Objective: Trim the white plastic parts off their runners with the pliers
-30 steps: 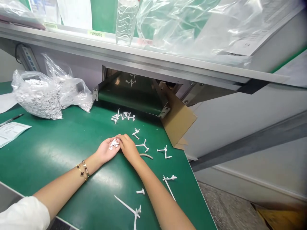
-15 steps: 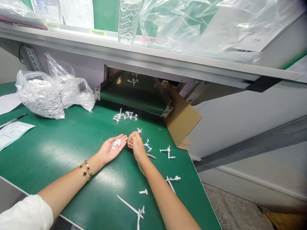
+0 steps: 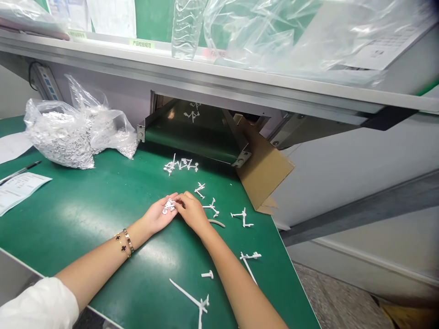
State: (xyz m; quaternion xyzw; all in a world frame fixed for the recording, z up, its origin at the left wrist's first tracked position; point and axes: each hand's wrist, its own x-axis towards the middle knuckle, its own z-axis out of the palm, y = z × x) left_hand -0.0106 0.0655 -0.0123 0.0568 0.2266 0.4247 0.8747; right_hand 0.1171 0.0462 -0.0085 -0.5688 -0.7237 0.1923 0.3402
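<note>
My left hand (image 3: 158, 215) lies palm up above the green table, its fingers extended, with several small white plastic parts (image 3: 168, 206) resting on the palm. Over those fingers, my right hand (image 3: 192, 211) pinches at the edge of the small pile; its fingertips touch a white part there, partly hidden by the fingers. Just right of my right wrist shows a curved tan piece like a tool handle (image 3: 216, 223), the rest covered by the hand. Beside it lie branched white plastic sprues, one close by (image 3: 212, 208) and another farther back (image 3: 199, 189).
More white sprues (image 3: 180, 165) lie below a green conveyor belt (image 3: 195, 137). Others are at right (image 3: 243, 217) and in front (image 3: 200, 304), near a small loose white piece (image 3: 207, 274). Filled clear bags (image 3: 65, 141) stand back left; a cardboard flap (image 3: 264, 173) borders the right edge.
My right hand has moved left from beside the left hand's fingertips onto its palm. The sprue behind it shows more fully. The view has shifted slightly.
</note>
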